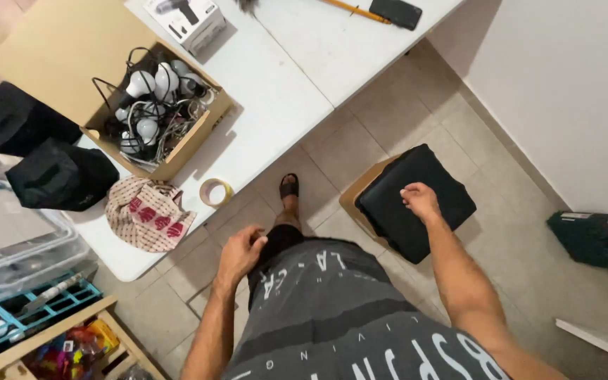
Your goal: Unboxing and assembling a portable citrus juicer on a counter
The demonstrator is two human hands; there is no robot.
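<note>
My right hand [420, 200] rests with curled fingers on top of a black cushioned stool [416, 200] that stands on the tiled floor. My left hand [241, 251] hangs loosely curled in front of my grey shirt, near the edge of the white table [276, 105], holding nothing. Nearest to it on the table are a roll of tape [215, 192] and a patterned cloth cap [148, 213]. One sandalled foot [288, 190] shows on the floor between my hands.
An open cardboard box [160, 112] of light bulbs and cables sits on the table beside a white carton [188, 21] and two black bags [61, 176]. Clear plastic bins [15, 246] and a blue crate [29, 309] stand at left. A dark bag [589, 239] lies by the wall.
</note>
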